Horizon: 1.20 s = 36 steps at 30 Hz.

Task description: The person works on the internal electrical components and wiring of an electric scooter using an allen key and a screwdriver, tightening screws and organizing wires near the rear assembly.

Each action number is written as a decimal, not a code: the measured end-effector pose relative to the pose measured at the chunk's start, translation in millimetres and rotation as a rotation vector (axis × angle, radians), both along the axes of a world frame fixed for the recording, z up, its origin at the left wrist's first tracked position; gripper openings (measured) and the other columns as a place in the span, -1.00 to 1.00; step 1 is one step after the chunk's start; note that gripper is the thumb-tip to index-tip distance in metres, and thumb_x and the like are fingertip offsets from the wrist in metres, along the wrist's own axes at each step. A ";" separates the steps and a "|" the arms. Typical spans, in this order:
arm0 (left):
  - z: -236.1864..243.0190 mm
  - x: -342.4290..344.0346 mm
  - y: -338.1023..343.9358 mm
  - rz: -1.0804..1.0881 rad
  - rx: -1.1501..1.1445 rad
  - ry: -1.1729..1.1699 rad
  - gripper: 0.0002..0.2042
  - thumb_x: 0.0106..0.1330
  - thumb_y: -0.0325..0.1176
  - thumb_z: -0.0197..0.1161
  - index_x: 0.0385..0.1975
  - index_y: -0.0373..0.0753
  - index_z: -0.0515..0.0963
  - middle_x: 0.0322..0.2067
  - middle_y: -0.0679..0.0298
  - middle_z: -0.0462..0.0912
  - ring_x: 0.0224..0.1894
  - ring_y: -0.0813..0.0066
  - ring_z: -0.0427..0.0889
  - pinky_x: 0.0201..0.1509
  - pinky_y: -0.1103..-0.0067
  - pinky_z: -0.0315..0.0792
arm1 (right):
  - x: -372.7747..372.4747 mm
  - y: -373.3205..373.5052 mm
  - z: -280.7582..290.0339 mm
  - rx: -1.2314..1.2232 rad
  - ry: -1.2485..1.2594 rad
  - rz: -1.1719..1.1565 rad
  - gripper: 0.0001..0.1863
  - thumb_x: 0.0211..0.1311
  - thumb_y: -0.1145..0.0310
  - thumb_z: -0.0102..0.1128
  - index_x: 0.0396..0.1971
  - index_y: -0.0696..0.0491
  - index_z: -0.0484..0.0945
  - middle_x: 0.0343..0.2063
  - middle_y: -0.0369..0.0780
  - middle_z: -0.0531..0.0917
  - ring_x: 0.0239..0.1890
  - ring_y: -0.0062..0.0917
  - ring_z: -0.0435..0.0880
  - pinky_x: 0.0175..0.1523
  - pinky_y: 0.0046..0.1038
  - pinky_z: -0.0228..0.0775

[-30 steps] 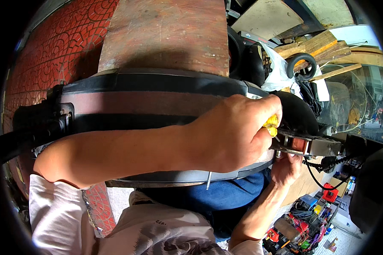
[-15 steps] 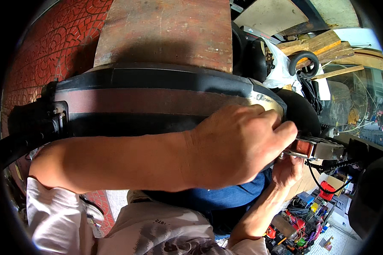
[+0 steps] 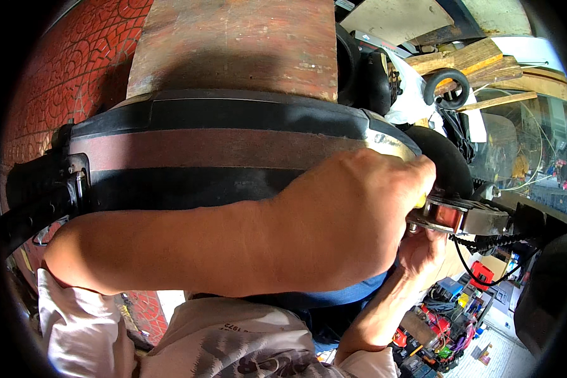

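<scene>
A long black scooter deck (image 3: 233,113) with a dark red-brown strip lies across in front of me. My left forearm reaches over its near side to the right end. There my left hand (image 3: 372,208) is closed, knuckles up, with a small yellow piece (image 3: 420,201) showing at its fingers; the rest of that piece is hidden. Just right of it sits a metal bracket (image 3: 485,219) with a copper-red part (image 3: 443,216) and a bolt (image 3: 413,227). From below, my right hand (image 3: 423,252) grips the underside of this bracket, its fingers partly out of sight.
A black hinge with a metal lever (image 3: 80,186) is at the deck's left end. Behind stands a worn wooden board (image 3: 239,47). Wood pieces (image 3: 475,60), a white plastic bag (image 3: 409,94) and a black ring (image 3: 447,88) lie far right. Tools (image 3: 441,321) clutter the lower right.
My left hand has turned and shifted slightly, its fingers drawn back from the bracket's top, so the yellow piece now shows. The right hand stays beneath the bracket. The whole view has shifted a little.
</scene>
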<state>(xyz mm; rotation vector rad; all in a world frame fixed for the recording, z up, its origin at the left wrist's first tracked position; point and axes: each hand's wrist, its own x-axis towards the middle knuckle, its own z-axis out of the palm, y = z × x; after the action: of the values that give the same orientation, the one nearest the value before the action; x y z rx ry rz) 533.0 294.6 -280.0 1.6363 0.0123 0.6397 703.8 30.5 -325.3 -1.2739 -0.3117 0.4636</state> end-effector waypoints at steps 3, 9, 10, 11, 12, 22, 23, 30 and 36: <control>-6.2 1.9 2.1 -0.003 -0.019 0.009 -0.90 0.20 -0.55 0.18 -0.33 -0.41 0.45 -0.46 -0.17 0.63 -0.33 -0.24 0.67 -0.23 0.10 0.53 | 0.5 -0.6 0.4 -0.037 -0.026 -0.012 -0.24 0.19 0.43 0.42 0.42 0.13 0.40 0.26 -0.06 0.64 0.17 -0.38 0.70 0.03 -0.47 0.65; -5.9 5.9 1.4 -0.041 -0.018 0.020 -0.92 0.22 -0.57 0.14 -0.31 -0.39 0.46 -0.51 -0.14 0.61 -0.38 -0.24 0.65 -0.26 0.08 0.51 | 5.2 -5.7 -2.2 -0.024 -0.005 -0.003 -0.25 0.19 0.45 0.38 0.43 0.14 0.39 0.29 -0.05 0.62 0.21 -0.37 0.69 0.09 -0.47 0.64; -8.2 8.1 -0.2 -0.052 -0.013 0.010 -0.92 0.23 -0.57 0.13 -0.31 -0.39 0.46 -0.52 -0.14 0.60 -0.38 -0.23 0.65 -0.26 0.08 0.51 | 3.1 -1.4 0.3 -0.018 0.009 -0.007 -0.26 0.19 0.46 0.37 0.42 0.14 0.39 0.29 -0.05 0.62 0.22 -0.36 0.69 0.11 -0.46 0.64; -10.5 10.9 -2.1 -0.049 -0.015 -0.011 -0.92 0.23 -0.57 0.13 -0.30 -0.39 0.46 -0.53 -0.13 0.60 -0.39 -0.23 0.65 -0.26 0.08 0.51 | -0.7 3.9 3.0 -0.026 0.003 -0.019 -0.30 0.21 0.44 0.36 0.39 0.15 0.42 0.22 -0.07 0.64 0.14 -0.38 0.70 0.11 -0.43 0.63; -12.0 12.7 -3.0 -0.047 -0.018 -0.032 -0.92 0.24 -0.57 0.12 -0.30 -0.39 0.47 -0.54 -0.13 0.60 -0.40 -0.22 0.66 -0.26 0.09 0.52 | -6.1 10.8 6.5 -0.034 -0.003 -0.032 -0.34 0.23 0.42 0.34 0.36 0.16 0.44 0.16 -0.08 0.66 0.07 -0.40 0.71 0.12 -0.41 0.61; -10.2 4.9 -17.3 0.054 0.412 -0.096 -0.81 0.31 -0.36 0.25 -0.17 -0.30 0.56 -0.35 0.12 0.62 -0.29 0.15 0.69 -0.26 0.32 0.59 | 0.3 0.7 0.8 -0.047 0.035 0.086 -0.34 0.32 0.22 0.26 0.33 0.25 0.40 0.19 0.01 0.61 0.27 -0.19 0.59 0.48 -0.09 0.34; -10.5 3.7 -18.4 0.057 0.449 -0.090 -0.80 0.31 -0.33 0.25 -0.16 -0.29 0.57 -0.34 0.15 0.62 -0.28 0.19 0.69 -0.26 0.34 0.59 | 0.2 1.8 0.0 0.039 0.079 0.069 -0.36 0.22 0.44 0.32 0.33 0.20 0.45 0.17 -0.04 0.67 0.15 -0.32 0.71 0.23 -0.34 0.59; -15.4 11.3 -29.0 0.112 0.498 -0.148 -0.81 0.33 -0.33 0.26 -0.16 -0.28 0.61 -0.39 0.23 0.52 -0.32 0.26 0.59 -0.30 0.39 0.55 | -8.3 9.9 4.7 0.015 0.028 0.039 -0.37 0.26 0.44 0.31 0.36 0.19 0.43 0.19 -0.05 0.66 0.19 -0.32 0.69 0.33 -0.25 0.52; -12.4 6.8 -24.4 0.131 0.441 -0.108 -0.80 0.34 -0.33 0.28 -0.15 -0.30 0.59 -0.38 0.19 0.54 -0.33 0.22 0.63 -0.32 0.35 0.56 | -9.0 15.0 6.2 -0.021 -0.056 0.065 -0.36 0.30 0.39 0.39 0.37 0.17 0.44 0.20 -0.08 0.66 0.14 -0.40 0.69 0.27 -0.37 0.52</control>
<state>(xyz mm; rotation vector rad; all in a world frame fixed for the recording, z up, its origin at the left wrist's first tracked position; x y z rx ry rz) 539.8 270.3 -292.4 2.0335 -0.1078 0.8747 694.8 45.5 -319.1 -1.3021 -0.3971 0.4882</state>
